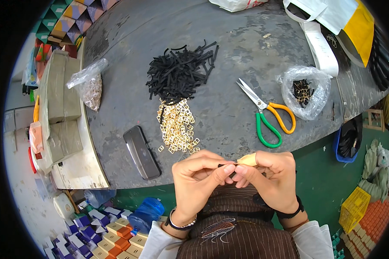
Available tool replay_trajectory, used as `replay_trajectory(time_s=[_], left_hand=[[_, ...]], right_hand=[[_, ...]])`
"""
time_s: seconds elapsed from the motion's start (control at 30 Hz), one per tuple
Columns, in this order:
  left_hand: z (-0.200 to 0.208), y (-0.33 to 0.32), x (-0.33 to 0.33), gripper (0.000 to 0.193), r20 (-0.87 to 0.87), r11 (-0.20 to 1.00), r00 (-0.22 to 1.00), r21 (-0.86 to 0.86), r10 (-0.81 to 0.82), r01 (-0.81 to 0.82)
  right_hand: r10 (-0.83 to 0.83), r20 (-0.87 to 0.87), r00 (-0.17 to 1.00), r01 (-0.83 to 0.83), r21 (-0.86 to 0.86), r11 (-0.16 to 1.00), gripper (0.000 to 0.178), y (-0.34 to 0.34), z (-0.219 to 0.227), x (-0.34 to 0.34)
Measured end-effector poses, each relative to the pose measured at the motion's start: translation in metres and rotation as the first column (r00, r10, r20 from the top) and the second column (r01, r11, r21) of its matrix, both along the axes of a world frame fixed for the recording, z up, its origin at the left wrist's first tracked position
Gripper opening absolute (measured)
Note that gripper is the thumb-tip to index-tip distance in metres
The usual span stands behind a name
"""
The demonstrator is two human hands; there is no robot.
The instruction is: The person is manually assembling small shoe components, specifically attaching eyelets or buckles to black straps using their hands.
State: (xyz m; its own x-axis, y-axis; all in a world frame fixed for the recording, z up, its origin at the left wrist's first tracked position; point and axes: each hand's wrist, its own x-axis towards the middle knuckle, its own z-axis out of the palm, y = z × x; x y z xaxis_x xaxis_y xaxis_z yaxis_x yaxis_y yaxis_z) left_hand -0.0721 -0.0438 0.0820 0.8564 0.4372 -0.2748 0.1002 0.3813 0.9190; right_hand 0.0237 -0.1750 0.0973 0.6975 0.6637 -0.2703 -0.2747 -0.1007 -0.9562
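Observation:
My left hand (197,176) and my right hand (272,175) meet fingertip to fingertip just beyond the table's near edge. Both are closed in a pinch on a short black strip (221,165), mostly covered by the fingers. A yellow wrap (247,159) covers a finger of my right hand. Whether a gold buckle sits between the fingertips is too small to tell. On the table ahead lies a heap of small gold buckles (177,127), touching a larger pile of black strips (179,71).
A dark phone (141,152) lies left of the buckles. Scissors (266,112) with green and orange handles rest half open at right. Beyond them sits a clear plastic bag (306,93) of black-and-gold pieces. Another tied bag (93,88) stands left on the grey table (233,47).

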Motion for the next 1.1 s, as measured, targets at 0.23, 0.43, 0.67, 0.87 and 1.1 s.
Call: replay_trajectory(time_s=[0.23,0.43,0.67,0.87,1.1], left_hand=[[-0.001,0.011,0.003,0.007,0.022,0.965,0.995,-0.245,-0.094,0.097],[0.011,0.007,0.003,0.005,-0.011,0.996,0.999,-0.079,-0.038,0.037],[0.01,0.007,-0.001,0.004,-0.031,1.0,0.999,-0.029,-0.01,0.009],[0.011,0.006,0.0,0.005,-0.053,0.996,0.999,-0.088,-0.009,0.005],[0.012,0.002,0.001,0.005,-0.075,0.997,0.997,-0.073,0.007,-0.013]], right_hand=[[-0.004,0.014,1.0,0.004,0.017,1.0,0.01,-0.001,0.0,-0.002],[-0.029,0.065,0.997,0.031,-0.022,0.999,0.011,0.0,0.0,-0.003],[-0.057,0.125,0.991,0.061,-0.034,0.998,0.012,-0.001,-0.006,-0.006],[-0.06,0.172,0.983,0.072,-0.066,0.995,0.011,-0.006,-0.008,-0.006],[-0.089,0.332,0.939,0.127,-0.097,0.987,0.01,-0.007,-0.01,-0.01]])
